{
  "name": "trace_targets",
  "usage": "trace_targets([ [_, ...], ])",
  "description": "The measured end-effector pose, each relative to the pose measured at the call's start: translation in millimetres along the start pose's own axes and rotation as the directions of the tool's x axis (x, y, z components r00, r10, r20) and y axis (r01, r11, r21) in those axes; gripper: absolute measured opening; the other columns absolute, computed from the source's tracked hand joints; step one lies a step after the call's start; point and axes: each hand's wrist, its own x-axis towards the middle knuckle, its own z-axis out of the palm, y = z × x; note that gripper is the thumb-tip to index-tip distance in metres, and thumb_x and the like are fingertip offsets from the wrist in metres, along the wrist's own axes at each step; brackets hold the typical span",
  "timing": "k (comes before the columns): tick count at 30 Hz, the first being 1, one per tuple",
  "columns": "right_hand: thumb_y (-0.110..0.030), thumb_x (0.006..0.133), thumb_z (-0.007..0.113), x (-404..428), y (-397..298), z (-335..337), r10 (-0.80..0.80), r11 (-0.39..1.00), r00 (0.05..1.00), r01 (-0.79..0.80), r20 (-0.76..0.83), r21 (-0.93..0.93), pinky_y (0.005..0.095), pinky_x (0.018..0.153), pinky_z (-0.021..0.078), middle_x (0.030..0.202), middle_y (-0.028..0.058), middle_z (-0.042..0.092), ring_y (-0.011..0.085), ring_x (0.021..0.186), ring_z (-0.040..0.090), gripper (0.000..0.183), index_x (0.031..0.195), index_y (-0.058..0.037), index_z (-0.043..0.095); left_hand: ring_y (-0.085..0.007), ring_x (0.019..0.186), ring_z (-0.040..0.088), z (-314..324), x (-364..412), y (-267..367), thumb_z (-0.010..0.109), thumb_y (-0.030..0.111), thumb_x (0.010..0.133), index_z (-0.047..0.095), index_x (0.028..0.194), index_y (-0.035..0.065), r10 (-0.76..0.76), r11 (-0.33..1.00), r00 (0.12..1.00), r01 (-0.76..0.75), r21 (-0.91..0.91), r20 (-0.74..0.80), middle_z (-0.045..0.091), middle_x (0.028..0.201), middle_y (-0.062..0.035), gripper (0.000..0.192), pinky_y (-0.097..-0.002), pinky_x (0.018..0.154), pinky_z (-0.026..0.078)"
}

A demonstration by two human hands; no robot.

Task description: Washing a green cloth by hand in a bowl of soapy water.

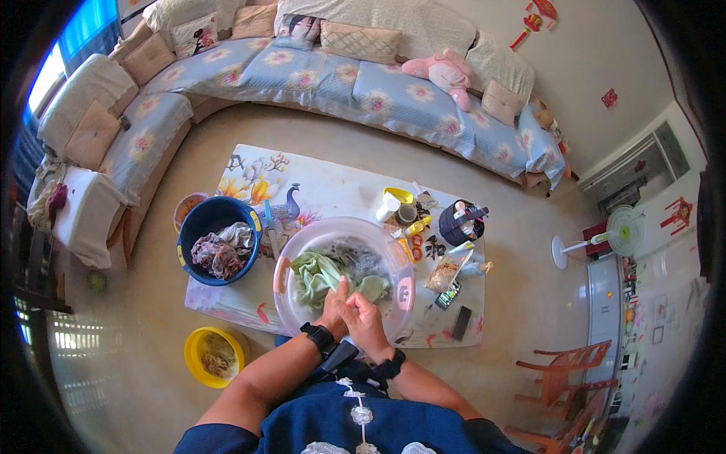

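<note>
A large pale pink plastic basin [343, 222] stands on the table in front of me, with dark, foamy water inside. Both hands are together over its near half, at a light green cloth [313, 275] that spreads to the left and right of them. My left hand [334, 309] lies against the cloth, its thumb pointing up. My right hand [363, 320] is closed with fingers bent, apparently gripping part of the same cloth. Whether my left fingers are closed around it is hidden by the hand itself.
A blue basin [184, 241] with wet clothes [221, 255] stands left on the printed table [351, 196]. A yellow bucket [195, 357] is on the floor. Right of the pink basin are a dark basket [451, 230], a plastic bag [445, 275], cups and a phone [461, 322].
</note>
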Motion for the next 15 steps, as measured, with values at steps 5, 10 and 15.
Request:
trace_targets([
  [5, -0.033, 0.091, 0.053, 47.1, 50.8, -10.4, 0.096, 0.911, 0.986, -0.143, -0.139, -0.386, 0.0481, 0.053, 0.0408, 0.066, 0.0226, 0.056, 0.0434, 0.064, 0.055, 0.035, 0.074, -0.0022, 0.054, -0.0194, 0.087, 0.056, 27.9, -14.0, -1.2, 0.044, 0.034, 0.097, 0.052, 0.111, 0.0059, 0.102, 0.981, 0.990, -0.117, -0.153, -0.100, 0.058, 0.100, -0.0079, 0.032, -0.0366, 0.073, 0.049],
  [10, -0.034, 0.092, 0.053, 29.7, 37.8, 16.1, 0.051, 0.967, 0.980, -0.097, -0.190, -0.238, 0.0460, 0.051, 0.0388, 0.063, 0.0226, 0.055, 0.0430, 0.060, 0.054, 0.040, 0.068, -0.0017, 0.050, -0.0191, 0.080, 0.057, 18.6, -26.3, 21.7, 0.045, 0.029, 0.097, 0.054, 0.106, 0.0079, 0.055, 0.998, 0.988, -0.056, -0.003, -0.146, 0.059, 0.090, -0.0060, 0.025, -0.0372, 0.069, 0.049],
  [15, -0.032, 0.092, 0.053, 14.7, 6.2, 28.6, -0.060, 0.979, 0.992, 0.036, -0.111, -0.202, 0.0465, 0.050, 0.0382, 0.062, 0.0230, 0.051, 0.0440, 0.059, 0.052, 0.039, 0.069, -0.0023, 0.048, -0.0185, 0.068, 0.054, -22.9, 0.1, 6.5, 0.043, 0.040, 0.096, 0.054, 0.093, 0.0084, 0.133, 0.991, 0.985, -0.131, -0.028, 0.106, 0.056, 0.081, -0.0028, 0.033, -0.0378, 0.062, 0.047],
])
